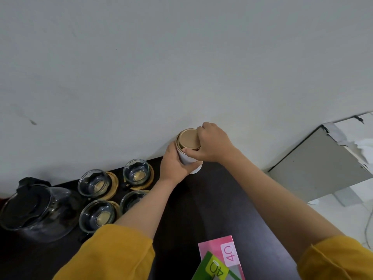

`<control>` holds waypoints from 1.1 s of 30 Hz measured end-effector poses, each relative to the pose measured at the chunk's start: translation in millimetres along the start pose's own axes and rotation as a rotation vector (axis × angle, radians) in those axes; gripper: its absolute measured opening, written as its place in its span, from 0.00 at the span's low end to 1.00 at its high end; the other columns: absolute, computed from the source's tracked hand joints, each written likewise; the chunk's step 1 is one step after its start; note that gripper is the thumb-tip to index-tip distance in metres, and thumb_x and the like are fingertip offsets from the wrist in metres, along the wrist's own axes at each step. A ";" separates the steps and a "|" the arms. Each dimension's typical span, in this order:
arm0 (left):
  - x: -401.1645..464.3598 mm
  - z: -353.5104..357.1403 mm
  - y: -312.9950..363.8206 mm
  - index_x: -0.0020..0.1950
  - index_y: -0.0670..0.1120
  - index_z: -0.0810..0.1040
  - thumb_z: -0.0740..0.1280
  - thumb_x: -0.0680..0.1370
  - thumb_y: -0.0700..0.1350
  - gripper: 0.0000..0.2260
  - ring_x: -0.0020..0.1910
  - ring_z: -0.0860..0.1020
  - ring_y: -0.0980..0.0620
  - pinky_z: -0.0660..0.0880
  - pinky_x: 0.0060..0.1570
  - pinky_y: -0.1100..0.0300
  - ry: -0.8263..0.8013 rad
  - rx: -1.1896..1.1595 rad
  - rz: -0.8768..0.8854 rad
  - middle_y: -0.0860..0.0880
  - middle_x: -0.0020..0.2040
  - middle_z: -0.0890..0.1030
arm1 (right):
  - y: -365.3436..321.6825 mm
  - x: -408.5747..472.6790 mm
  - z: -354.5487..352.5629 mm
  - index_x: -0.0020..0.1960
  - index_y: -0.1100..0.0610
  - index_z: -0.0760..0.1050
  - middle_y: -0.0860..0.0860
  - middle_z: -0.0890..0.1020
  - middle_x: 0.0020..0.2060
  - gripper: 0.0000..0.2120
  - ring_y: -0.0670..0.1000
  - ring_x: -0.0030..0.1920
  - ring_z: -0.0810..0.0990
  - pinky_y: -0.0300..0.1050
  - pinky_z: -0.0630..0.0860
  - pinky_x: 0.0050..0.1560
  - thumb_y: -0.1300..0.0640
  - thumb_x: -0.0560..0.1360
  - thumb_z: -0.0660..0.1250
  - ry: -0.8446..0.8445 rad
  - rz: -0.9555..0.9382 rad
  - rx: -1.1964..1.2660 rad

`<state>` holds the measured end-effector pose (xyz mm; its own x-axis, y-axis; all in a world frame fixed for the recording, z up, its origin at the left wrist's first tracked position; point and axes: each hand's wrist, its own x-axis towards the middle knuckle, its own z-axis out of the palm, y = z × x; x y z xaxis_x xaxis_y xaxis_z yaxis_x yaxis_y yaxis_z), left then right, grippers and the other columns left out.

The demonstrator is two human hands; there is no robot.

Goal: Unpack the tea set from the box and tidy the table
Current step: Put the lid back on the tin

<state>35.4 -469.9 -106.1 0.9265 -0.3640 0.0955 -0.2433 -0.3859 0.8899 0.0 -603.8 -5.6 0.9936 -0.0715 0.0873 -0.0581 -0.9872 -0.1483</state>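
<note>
A white canister [186, 158] with a round wooden lid [188, 138] stands at the far edge of the dark table [212, 209], against the wall. My left hand [174, 162] wraps around the canister's body. My right hand [212, 143] grips the lid from above and the right. To the left, several glass cups sit on wooden coasters, among them one at the back [136, 171] and one in front [97, 215]. A glass teapot [34, 209] with a black lid stands at the far left.
A pink packet [220, 253] and a green packet [214, 267] lie at the table's near edge. A grey cardboard box [323, 162] with torn white paper stands off the table to the right. A pale wall rises right behind the table.
</note>
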 end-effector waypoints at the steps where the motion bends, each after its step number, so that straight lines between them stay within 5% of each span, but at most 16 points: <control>1: 0.1 -0.2 -0.5 0.65 0.47 0.69 0.81 0.61 0.54 0.38 0.58 0.74 0.57 0.70 0.56 0.66 -0.002 -0.002 0.002 0.52 0.60 0.75 | -0.3 0.7 -0.7 0.41 0.59 0.65 0.53 0.68 0.39 0.25 0.53 0.41 0.66 0.44 0.63 0.39 0.37 0.71 0.66 -0.008 -0.022 -0.029; 6: 1.4 1.0 -4.9 0.65 0.47 0.69 0.81 0.60 0.56 0.39 0.58 0.75 0.55 0.72 0.57 0.62 0.004 0.012 -0.010 0.51 0.59 0.76 | -0.8 2.0 -3.4 0.43 0.60 0.68 0.54 0.68 0.40 0.24 0.54 0.43 0.69 0.44 0.64 0.39 0.37 0.73 0.63 -0.029 -0.092 -0.096; 11: 6.1 2.5 -9.2 0.64 0.50 0.69 0.80 0.58 0.56 0.38 0.58 0.76 0.56 0.75 0.57 0.59 0.018 -0.006 -0.055 0.54 0.59 0.77 | -14.4 2.0 -0.8 0.64 0.64 0.69 0.59 0.78 0.51 0.27 0.58 0.44 0.79 0.46 0.67 0.36 0.43 0.77 0.58 -0.062 -0.154 -0.344; 15: 7.0 2.9 -6.7 0.62 0.49 0.71 0.79 0.60 0.52 0.33 0.55 0.77 0.55 0.74 0.52 0.61 0.037 0.007 -0.053 0.54 0.56 0.78 | -23.5 4.6 2.8 0.54 0.66 0.79 0.69 0.81 0.51 0.30 0.61 0.36 0.84 0.50 0.79 0.35 0.41 0.67 0.66 -0.124 -0.181 -0.568; 18: 7.6 1.2 -4.3 0.60 0.50 0.70 0.81 0.59 0.51 0.34 0.53 0.75 0.57 0.71 0.50 0.64 0.031 -0.004 -0.067 0.55 0.56 0.77 | -25.9 8.6 7.6 0.47 0.65 0.82 0.66 0.83 0.43 0.26 0.60 0.34 0.84 0.51 0.79 0.30 0.45 0.67 0.58 -0.088 -0.218 -0.600; 28: 8.1 2.4 -6.5 0.60 0.50 0.71 0.81 0.59 0.54 0.34 0.53 0.77 0.59 0.73 0.51 0.65 0.024 -0.050 -0.024 0.55 0.56 0.77 | -20.0 9.1 29.0 0.47 0.65 0.81 0.68 0.83 0.43 0.31 0.59 0.28 0.81 0.52 0.80 0.33 0.61 0.73 0.38 -0.021 -0.173 -0.670; 33: 9.3 4.7 -12.3 0.60 0.51 0.70 0.81 0.59 0.54 0.34 0.55 0.76 0.59 0.74 0.53 0.64 0.017 -0.077 -0.006 0.55 0.56 0.77 | -16.2 7.8 36.4 0.49 0.65 0.81 0.70 0.82 0.44 0.31 0.61 0.29 0.82 0.54 0.79 0.33 0.61 0.75 0.38 0.066 -0.247 -0.747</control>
<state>45.7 -472.5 -118.3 0.9329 -0.3467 0.0970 -0.2155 -0.3218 0.9219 12.2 -583.2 -38.4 0.9797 0.1773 0.0936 0.0906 -0.8082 0.5819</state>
